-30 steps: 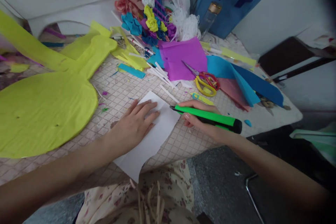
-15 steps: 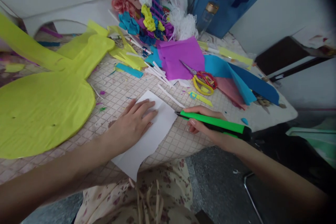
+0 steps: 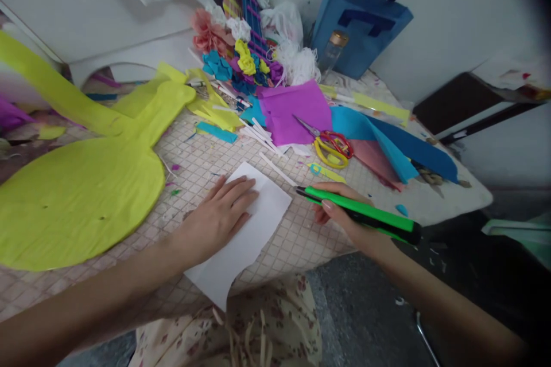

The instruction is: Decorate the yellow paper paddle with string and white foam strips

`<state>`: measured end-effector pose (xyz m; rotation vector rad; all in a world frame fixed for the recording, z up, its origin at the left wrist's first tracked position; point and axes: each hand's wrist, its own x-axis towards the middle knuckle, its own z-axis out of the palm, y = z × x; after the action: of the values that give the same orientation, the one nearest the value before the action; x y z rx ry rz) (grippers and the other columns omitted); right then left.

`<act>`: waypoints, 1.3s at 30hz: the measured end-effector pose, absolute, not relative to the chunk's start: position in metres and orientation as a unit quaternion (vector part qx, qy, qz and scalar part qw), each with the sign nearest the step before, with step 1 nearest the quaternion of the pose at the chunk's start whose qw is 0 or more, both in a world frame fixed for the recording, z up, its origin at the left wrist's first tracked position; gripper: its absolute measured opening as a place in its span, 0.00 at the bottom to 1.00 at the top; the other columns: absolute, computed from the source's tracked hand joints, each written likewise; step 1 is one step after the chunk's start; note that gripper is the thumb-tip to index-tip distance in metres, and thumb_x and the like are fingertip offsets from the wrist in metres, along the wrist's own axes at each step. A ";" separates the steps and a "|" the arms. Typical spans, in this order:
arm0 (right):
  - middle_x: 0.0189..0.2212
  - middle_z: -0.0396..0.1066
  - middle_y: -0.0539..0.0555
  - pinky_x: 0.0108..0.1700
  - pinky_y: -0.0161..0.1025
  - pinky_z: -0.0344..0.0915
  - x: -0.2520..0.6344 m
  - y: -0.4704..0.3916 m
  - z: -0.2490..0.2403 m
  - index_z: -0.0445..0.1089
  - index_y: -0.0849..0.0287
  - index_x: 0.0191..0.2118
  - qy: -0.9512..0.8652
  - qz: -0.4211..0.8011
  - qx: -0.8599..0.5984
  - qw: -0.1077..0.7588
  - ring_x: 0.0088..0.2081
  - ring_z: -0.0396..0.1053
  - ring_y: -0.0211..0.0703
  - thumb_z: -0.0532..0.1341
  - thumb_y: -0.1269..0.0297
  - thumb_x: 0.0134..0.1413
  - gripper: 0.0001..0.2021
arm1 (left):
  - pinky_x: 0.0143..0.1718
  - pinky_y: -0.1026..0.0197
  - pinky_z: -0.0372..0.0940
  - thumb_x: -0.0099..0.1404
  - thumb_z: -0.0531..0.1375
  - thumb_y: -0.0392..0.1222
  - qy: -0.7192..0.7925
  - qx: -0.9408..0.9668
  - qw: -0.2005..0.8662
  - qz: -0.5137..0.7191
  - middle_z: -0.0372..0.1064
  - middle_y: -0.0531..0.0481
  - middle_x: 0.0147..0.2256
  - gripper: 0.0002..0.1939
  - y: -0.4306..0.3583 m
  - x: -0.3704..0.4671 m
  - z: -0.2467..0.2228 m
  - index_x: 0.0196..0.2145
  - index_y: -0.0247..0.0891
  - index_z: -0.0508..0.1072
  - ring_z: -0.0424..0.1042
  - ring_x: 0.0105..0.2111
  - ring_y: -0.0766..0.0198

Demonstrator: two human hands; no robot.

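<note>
A sheet of white paper [image 3: 258, 229] lies at the table's front edge, its lower corner hanging over. Flat on its left side rests my left hand [image 3: 221, 215], fingers stretched and pressing the paper. My right hand [image 3: 340, 206] grips a green and black utility knife [image 3: 365, 210]. The knife's tip points left, a little to the right of the paper's edge and apart from it. A narrow white paper strip [image 3: 278, 169] lies just beyond the tip. Past it are scissors [image 3: 329, 146] with red and yellow handles.
A yellow guitar-shaped piece [image 3: 86, 195] covers the table's left. Purple paper [image 3: 297, 112], blue paper [image 3: 379, 137] and white strips [image 3: 260, 135] lie farther back. Paper flowers [image 3: 241, 60], a glass bottle [image 3: 333, 49] and a blue bag [image 3: 361, 28] stand by the wall.
The knife in my right hand has moved slightly right, its tip leaving the paper's edge. My left hand stays on the paper. The camera view has shifted upward a little.
</note>
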<state>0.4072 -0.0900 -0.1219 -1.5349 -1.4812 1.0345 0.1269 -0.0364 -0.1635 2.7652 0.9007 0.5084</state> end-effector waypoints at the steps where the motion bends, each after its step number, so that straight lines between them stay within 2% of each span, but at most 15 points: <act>1: 0.30 0.73 0.52 0.30 0.35 0.72 0.403 -0.085 -0.124 0.69 0.57 0.49 -0.586 0.406 -0.594 0.374 0.27 0.73 0.36 0.59 0.56 0.58 0.16 | 0.62 0.39 0.50 0.71 0.50 0.37 0.304 0.932 0.091 0.177 0.60 0.37 0.59 0.16 -0.036 0.126 -0.164 0.54 0.33 0.64 0.57 0.61 0.51; 7: 0.34 0.74 0.52 0.32 0.34 0.71 0.371 -0.042 -0.128 0.70 0.56 0.50 -0.651 0.403 -0.531 0.364 0.29 0.72 0.35 0.60 0.56 0.57 0.17 | 0.61 0.39 0.52 0.71 0.51 0.39 0.310 0.931 0.079 0.175 0.61 0.37 0.58 0.16 -0.037 0.126 -0.163 0.54 0.32 0.64 0.57 0.60 0.51; 14: 0.30 0.71 0.50 0.27 0.30 0.69 0.343 -0.003 -0.131 0.69 0.57 0.49 -0.638 0.456 -0.517 0.342 0.26 0.69 0.32 0.60 0.52 0.56 0.19 | 0.62 0.39 0.52 0.71 0.51 0.39 0.310 0.932 0.075 0.175 0.60 0.38 0.59 0.17 -0.038 0.126 -0.164 0.55 0.32 0.64 0.58 0.60 0.51; 39: 0.29 0.71 0.49 0.26 0.30 0.68 0.352 0.002 -0.121 0.68 0.56 0.50 -0.685 0.458 -0.508 0.253 0.26 0.70 0.33 0.58 0.52 0.58 0.18 | 0.59 0.36 0.54 0.71 0.50 0.38 0.323 0.931 0.077 0.152 0.62 0.35 0.57 0.15 -0.039 0.130 -0.162 0.51 0.32 0.66 0.59 0.59 0.46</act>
<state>0.3516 0.0017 -0.1208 -1.3804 -1.8608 1.2439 0.1303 -0.0393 -0.1623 2.7894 0.9690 0.4564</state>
